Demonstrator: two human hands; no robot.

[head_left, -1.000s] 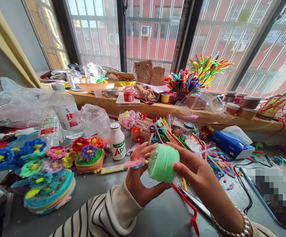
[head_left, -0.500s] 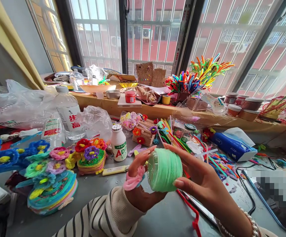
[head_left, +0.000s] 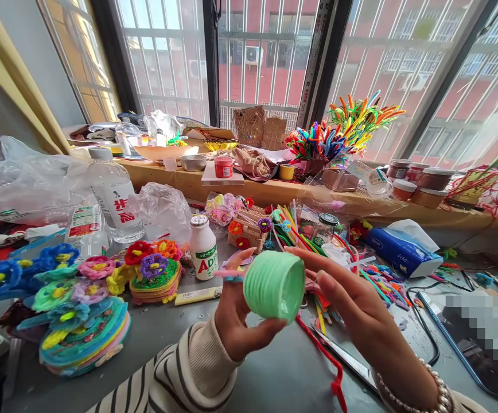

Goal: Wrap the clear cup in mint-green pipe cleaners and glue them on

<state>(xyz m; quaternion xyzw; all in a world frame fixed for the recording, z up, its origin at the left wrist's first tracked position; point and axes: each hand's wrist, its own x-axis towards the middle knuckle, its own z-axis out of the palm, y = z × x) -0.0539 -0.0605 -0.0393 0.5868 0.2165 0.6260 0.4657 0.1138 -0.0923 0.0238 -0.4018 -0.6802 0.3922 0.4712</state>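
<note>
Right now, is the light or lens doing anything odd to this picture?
Head view: the windows look pale and washed out, their light coming from behind; head view: the left dark window frame leans, perhaps from a wide lens; head view: square blocks mask part of the flat device; head view: ridges on the green cylinder read clearly.

– Noticed what finish on the mint-green, drum-shaped, ribbed container [head_left: 260, 287]?
– Saw matt, fuzzy strands around the side, and a smooth, glossy, plastic-looking end.
– And found similar pile elsewhere?
– Spotted velvety, matt fuzz on the long, crooked red strand [head_left: 327, 354], beside bright, polished metal on the pointed silver blade [head_left: 349, 358].
– Saw any cloth?
– Noted soft, matt knit in the cream, black-striped sleeve [head_left: 189, 367], above smooth, faintly shiny grey tabletop [head_left: 163, 324].
</note>
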